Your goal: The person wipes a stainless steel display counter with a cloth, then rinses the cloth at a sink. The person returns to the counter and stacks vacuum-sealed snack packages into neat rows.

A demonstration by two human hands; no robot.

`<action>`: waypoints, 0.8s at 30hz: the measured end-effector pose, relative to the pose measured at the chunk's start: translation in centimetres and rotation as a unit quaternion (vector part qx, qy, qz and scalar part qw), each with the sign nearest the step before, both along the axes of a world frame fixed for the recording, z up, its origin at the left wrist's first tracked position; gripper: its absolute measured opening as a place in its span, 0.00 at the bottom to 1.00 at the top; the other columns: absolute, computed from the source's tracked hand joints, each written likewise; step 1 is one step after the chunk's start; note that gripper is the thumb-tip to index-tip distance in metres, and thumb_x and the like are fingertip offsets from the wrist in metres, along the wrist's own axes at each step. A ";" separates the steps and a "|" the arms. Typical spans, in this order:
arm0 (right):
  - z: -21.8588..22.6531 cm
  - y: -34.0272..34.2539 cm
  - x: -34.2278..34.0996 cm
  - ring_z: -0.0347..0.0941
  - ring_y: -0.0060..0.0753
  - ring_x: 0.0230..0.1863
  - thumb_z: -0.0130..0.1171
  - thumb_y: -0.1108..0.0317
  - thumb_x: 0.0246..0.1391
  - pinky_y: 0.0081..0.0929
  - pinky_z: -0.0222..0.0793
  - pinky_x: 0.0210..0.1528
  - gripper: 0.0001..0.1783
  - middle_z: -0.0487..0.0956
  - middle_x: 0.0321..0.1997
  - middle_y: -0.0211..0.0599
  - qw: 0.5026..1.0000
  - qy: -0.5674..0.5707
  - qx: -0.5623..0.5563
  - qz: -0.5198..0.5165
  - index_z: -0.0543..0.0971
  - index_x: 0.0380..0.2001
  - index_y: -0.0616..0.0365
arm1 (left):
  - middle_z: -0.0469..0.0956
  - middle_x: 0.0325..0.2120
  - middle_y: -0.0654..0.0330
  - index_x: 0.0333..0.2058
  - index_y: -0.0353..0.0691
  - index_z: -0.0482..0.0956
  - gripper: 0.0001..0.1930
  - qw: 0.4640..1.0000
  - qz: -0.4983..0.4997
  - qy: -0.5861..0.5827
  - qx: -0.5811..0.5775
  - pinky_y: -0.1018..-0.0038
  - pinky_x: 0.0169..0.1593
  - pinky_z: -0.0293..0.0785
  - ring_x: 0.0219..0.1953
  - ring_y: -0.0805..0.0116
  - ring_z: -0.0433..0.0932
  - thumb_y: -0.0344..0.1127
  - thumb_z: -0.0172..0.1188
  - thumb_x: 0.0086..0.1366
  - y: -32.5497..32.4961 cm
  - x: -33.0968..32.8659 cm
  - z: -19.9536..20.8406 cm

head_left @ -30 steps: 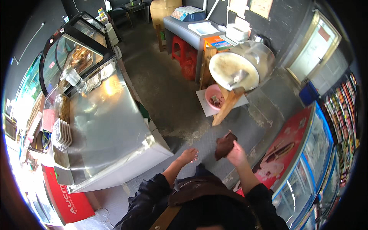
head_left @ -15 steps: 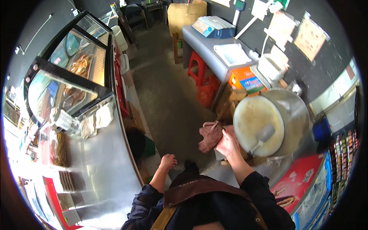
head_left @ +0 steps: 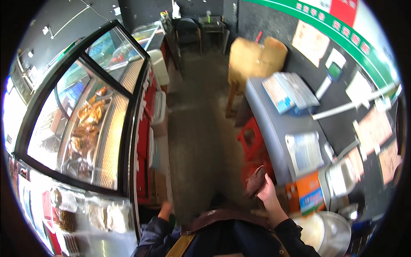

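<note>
R hand gripping brown cloth, which sits at its fingers, to its L. L hand low, blurred, nr case; can't tell if holding anything. Tabletop ahead/R of R hand: best keep cloth tucked, clear of edge.

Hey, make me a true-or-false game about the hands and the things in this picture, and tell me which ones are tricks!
1. The right hand holds a dark brown thing. True.
2. The left hand touches the dark brown thing too. False: it is well apart from it, over on the left.
3. Food lies inside the glass case. True.
4. The glass case is on the person's right. False: it is on the left.
5. Papers lie on the grey counter. True.
6. The stool beside the grey counter is blue. False: it is red.
</note>
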State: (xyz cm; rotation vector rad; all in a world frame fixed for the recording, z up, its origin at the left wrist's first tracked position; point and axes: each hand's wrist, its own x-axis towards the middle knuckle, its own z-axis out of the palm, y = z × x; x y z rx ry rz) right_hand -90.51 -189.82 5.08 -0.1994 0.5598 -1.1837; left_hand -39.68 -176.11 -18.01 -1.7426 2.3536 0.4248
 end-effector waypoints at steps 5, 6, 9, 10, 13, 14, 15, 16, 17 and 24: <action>5.2 -26.5 8.2 0.66 0.44 0.57 0.47 0.46 0.59 0.49 0.61 0.59 0.29 0.69 0.57 0.39 0.990 -0.001 -0.039 0.136 0.63 0.58 0.51 | 0.80 0.29 0.50 0.24 0.42 0.82 0.11 0.963 0.188 0.176 0.080 0.59 0.35 0.74 0.34 0.54 0.79 0.43 0.62 0.48 3.2 2.5 -1.0; 6.2 -31.7 10.3 0.65 0.43 0.58 0.48 0.46 0.59 0.48 0.61 0.59 0.30 0.69 0.58 0.38 0.987 0.015 -0.060 0.151 0.63 0.58 0.51 | 0.80 0.28 0.51 0.23 0.42 0.82 0.11 0.963 0.186 0.180 0.078 0.59 0.34 0.74 0.33 0.54 0.79 0.44 0.62 0.48 2.5 2.0 -0.7; 8.8 -46.5 16.9 0.63 0.37 0.61 0.47 0.47 0.60 0.44 0.58 0.62 0.29 0.69 0.59 0.33 0.976 0.001 -0.142 0.165 0.64 0.59 0.50 | 0.80 0.28 0.52 0.23 0.43 0.82 0.12 0.925 0.287 0.157 0.195 0.60 0.35 0.74 0.33 0.55 0.79 0.45 0.61 0.48 -5.2 2.8 -1.2; 9.5 -51.4 18.9 0.62 0.36 0.61 0.47 0.47 0.60 0.43 0.57 0.63 0.29 0.68 0.59 0.33 0.981 0.008 -0.113 0.160 0.64 0.59 0.51 | 0.80 0.28 0.52 0.23 0.43 0.82 0.12 0.916 0.305 0.150 0.212 0.60 0.35 0.74 0.33 0.55 0.79 0.45 0.61 0.49 -9.3 4.0 -1.6; 11.1 -63.3 23.2 0.60 0.35 0.62 0.46 0.45 0.60 0.42 0.55 0.65 0.30 0.67 0.61 0.33 0.975 0.010 -0.135 0.175 0.65 0.59 0.50 | 0.80 0.28 0.53 0.23 0.44 0.82 0.12 0.919 0.297 0.111 0.235 0.60 0.36 0.75 0.34 0.55 0.79 0.46 0.61 0.49 -23.8 8.1 -2.4; 11.7 -67.0 24.4 0.61 0.35 0.62 0.47 0.45 0.60 0.41 0.55 0.65 0.29 0.67 0.61 0.33 0.977 0.005 -0.140 0.160 0.65 0.58 0.50 | 0.80 0.27 0.54 0.23 0.44 0.82 0.12 0.928 0.276 0.086 0.233 0.61 0.36 0.75 0.34 0.55 0.79 0.46 0.60 0.49 -29.7 9.6 -2.4; 12.1 -70.1 25.3 0.61 0.35 0.61 0.47 0.45 0.60 0.41 0.55 0.64 0.29 0.67 0.61 0.33 0.977 0.004 -0.152 0.150 0.66 0.58 0.50 | 0.80 0.27 0.54 0.23 0.44 0.82 0.12 0.942 0.243 0.048 0.225 0.61 0.36 0.75 0.34 0.55 0.79 0.47 0.60 0.50 -36.1 11.1 -2.1; 12.8 -72.9 25.6 0.62 0.35 0.61 0.48 0.45 0.59 0.41 0.56 0.64 0.29 0.68 0.60 0.33 0.980 0.009 -0.131 0.149 0.66 0.58 0.51 | 0.80 0.27 0.54 0.23 0.45 0.82 0.12 0.958 0.199 -0.002 0.206 0.61 0.37 0.75 0.34 0.56 0.79 0.47 0.60 0.50 -43.7 12.6 -1.7; 13.1 -75.9 26.1 0.62 0.35 0.61 0.48 0.45 0.59 0.41 0.56 0.64 0.29 0.69 0.59 0.34 0.982 0.009 -0.122 0.146 0.66 0.58 0.51 | 0.80 0.27 0.55 0.23 0.45 0.82 0.13 0.967 0.172 -0.043 0.181 0.61 0.37 0.75 0.34 0.56 0.79 0.47 0.60 0.50 -51.9 13.5 -1.0; 12.5 -99.8 28.2 0.64 0.35 0.58 0.51 0.46 0.58 0.41 0.58 0.62 0.28 0.71 0.56 0.34 0.986 0.011 -0.149 0.070 0.68 0.55 0.51 | 0.73 0.19 0.62 0.35 0.35 0.75 0.09 0.625 0.452 0.634 0.055 0.76 0.24 0.68 0.21 0.72 0.72 0.36 0.53 0.63 -103.7 10.7 10.1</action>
